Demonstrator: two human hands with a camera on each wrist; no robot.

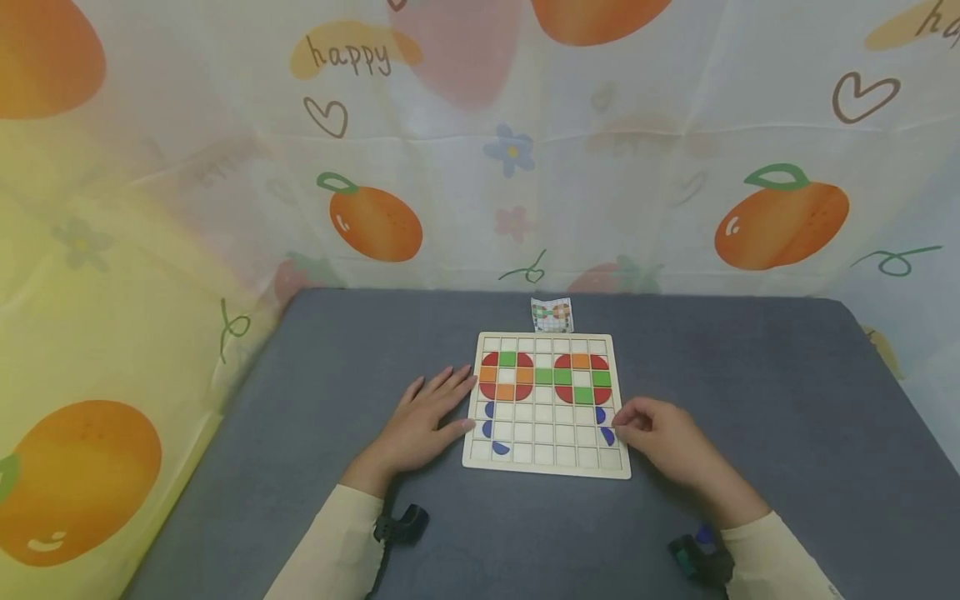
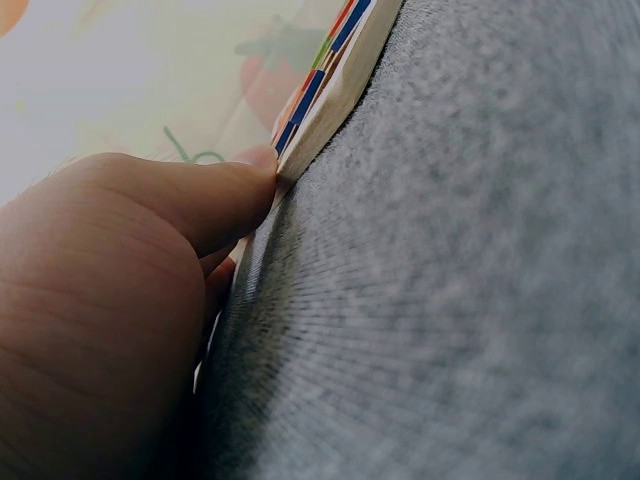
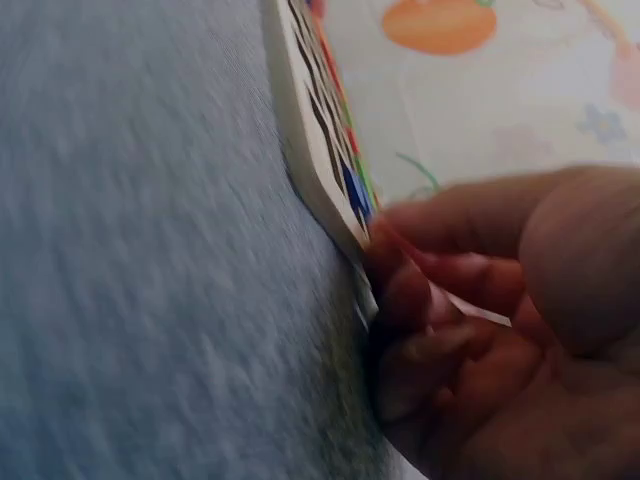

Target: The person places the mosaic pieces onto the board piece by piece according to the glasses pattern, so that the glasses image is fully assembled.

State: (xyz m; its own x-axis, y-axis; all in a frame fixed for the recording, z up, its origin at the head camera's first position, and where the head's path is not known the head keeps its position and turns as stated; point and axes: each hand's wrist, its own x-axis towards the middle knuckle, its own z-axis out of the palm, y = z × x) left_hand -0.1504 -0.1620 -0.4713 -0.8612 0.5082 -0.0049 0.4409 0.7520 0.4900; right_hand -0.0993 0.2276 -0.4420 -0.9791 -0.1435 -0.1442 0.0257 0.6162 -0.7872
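A square pale wooden board (image 1: 545, 433) with a grid lies on the grey table. Red, orange and green pieces form two ring shapes in its upper half, joined by a green square (image 1: 543, 377). Blue half-circle pieces (image 1: 501, 448) lie down its left side, others down its right. My left hand (image 1: 420, 425) rests at the board's left edge, fingers spread and thumb touching the rim (image 2: 330, 105). My right hand (image 1: 663, 437) is at the right edge with thumb and forefinger pinched at a tilted blue half-circle piece (image 1: 607, 437); its other fingers (image 3: 430, 370) are curled beneath.
A small printed pattern card (image 1: 552, 315) stands behind the board's far edge. A fruit-patterned cloth (image 1: 465, 167) hangs along the back and left of the grey tabletop (image 1: 360, 333). Dark wrist devices (image 1: 401, 525) sit at both sleeves.
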